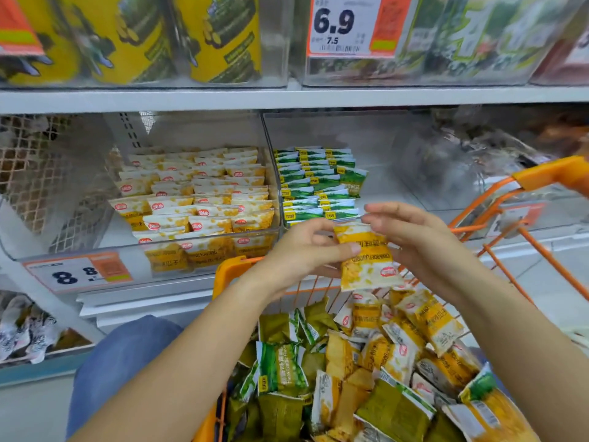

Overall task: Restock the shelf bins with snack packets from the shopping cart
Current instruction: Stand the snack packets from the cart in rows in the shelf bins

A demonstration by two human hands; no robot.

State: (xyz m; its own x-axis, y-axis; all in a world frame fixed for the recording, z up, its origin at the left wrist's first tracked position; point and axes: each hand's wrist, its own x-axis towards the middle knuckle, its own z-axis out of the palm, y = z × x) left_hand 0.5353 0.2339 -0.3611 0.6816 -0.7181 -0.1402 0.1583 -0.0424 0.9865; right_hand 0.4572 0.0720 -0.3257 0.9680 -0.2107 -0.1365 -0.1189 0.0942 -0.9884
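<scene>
Left hand (306, 250) pinches yellow packet (366, 260) — mid-air.

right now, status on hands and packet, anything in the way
Left hand pinches yellow packet above the cart; right hand open, fingers at its top edge. Yellow bin nearly full. Path clear.

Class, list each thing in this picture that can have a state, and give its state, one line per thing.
Left hand: pinches the yellow packet.
Right hand: fingers extended by the packet's top; contact unclear.
Yellow packet: held above the cart, upside down.
Shopping cart: holds loose yellow and green packets.
Yellow bin: nearly full, packets in rows.
Green bin: part filled, left side only.
</scene>
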